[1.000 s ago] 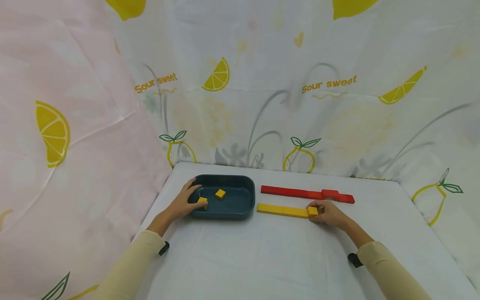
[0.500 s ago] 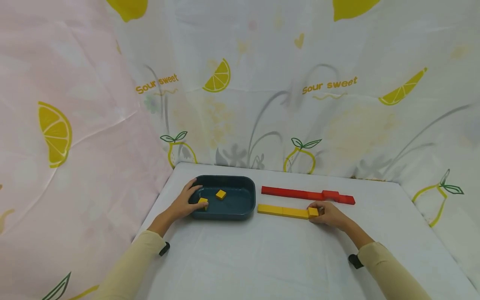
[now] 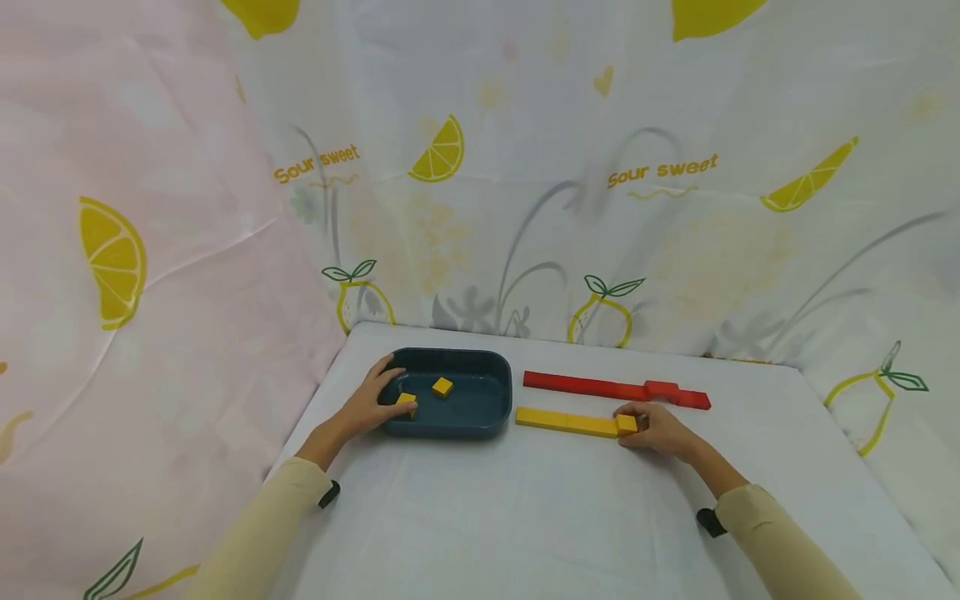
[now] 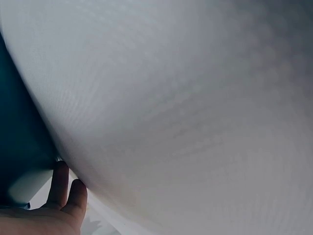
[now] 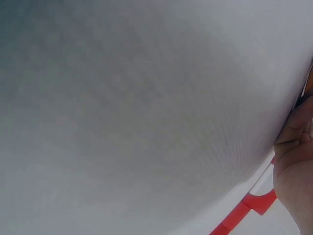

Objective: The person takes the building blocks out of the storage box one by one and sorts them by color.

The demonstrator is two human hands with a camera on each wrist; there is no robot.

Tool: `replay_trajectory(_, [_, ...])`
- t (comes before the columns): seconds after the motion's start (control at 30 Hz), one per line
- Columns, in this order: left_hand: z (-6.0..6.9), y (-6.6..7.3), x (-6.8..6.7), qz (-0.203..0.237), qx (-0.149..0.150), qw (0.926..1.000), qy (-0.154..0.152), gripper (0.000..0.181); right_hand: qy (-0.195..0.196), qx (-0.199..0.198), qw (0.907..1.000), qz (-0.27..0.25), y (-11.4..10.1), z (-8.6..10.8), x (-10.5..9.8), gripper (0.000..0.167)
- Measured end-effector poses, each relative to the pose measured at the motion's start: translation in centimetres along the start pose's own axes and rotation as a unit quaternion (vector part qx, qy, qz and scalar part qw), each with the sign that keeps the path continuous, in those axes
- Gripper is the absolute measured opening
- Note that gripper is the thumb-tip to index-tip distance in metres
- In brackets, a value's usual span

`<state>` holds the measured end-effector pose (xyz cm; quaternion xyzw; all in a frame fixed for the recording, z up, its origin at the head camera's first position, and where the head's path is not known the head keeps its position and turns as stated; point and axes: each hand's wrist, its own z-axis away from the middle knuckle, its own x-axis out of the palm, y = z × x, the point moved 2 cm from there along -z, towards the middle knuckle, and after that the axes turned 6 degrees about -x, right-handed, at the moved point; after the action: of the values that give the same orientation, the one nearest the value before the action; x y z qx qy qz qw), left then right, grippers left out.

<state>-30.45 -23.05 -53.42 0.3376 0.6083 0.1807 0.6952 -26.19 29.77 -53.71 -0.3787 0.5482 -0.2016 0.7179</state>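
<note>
In the head view my left hand (image 3: 371, 402) rests over the left end of a dark teal tray (image 3: 450, 432), fingers spread at its rim. Its thumb lies by a yellow block (image 3: 406, 401) inside; a second yellow block (image 3: 442, 387) sits nearer the tray's middle. With thumb and fingers, my right hand (image 3: 658, 428) pinches a small yellow cube (image 3: 626, 425) at the right end of a yellow row (image 3: 566, 422) of long blocks. Behind it runs a row of red blocks (image 3: 577, 384), including a red piece with an arched cutout (image 5: 261, 200), clearer in the right wrist view.
A white cloth covers the table (image 3: 480, 517). Lemon-printed curtains (image 3: 480, 167) hang behind it and at the left. Dark wrist bands (image 3: 708, 522) show at the sleeves. White cloth fills most of both wrist views.
The head view has shifted very slightly. Both hands, the tray and the blocks have kept their places.
</note>
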Motion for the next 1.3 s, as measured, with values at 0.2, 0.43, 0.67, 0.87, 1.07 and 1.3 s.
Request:
replay_trajectory(0.2, [-0.2,0.0,0.1,-0.009,-0.001,0.9999,-0.012,0.09,0.007,0.032,0.9995,-0.003,0.8,0.3,-0.3,0.062])
replay_trajectory(0.43, [-0.2,0.2,0.6,-0.009,0.007,0.9992,-0.038,0.097,0.003,0.039,0.9988,-0.03,0.0,1.5,-2.1,0.069])
replay_trajectory(0.67, [-0.2,-0.1,-0.1,-0.005,0.001,0.9999,-0.016,0.093,-0.032,0.012,0.9994,-0.008,-1.3,0.4,-2.4,0.069])
replay_trajectory(0.87, [-0.2,-0.3,-0.3,-0.009,0.006,0.9998,-0.016,0.092,-0.033,0.021,0.9989,0.024,-0.4,0.2,-1.0,0.058])
replay_trajectory(1.07, [0.0,-0.3,-0.1,-0.01,-0.006,0.9998,-0.014,0.091,-0.016,0.008,0.9994,0.028,-0.4,0.2,-0.7,0.043])
replay_trajectory(1.3, [0.0,0.1,-0.2,-0.014,-0.009,0.9998,-0.012,0.09,-0.012,-0.008,0.9997,0.021,-0.7,0.5,-0.6,0.046])
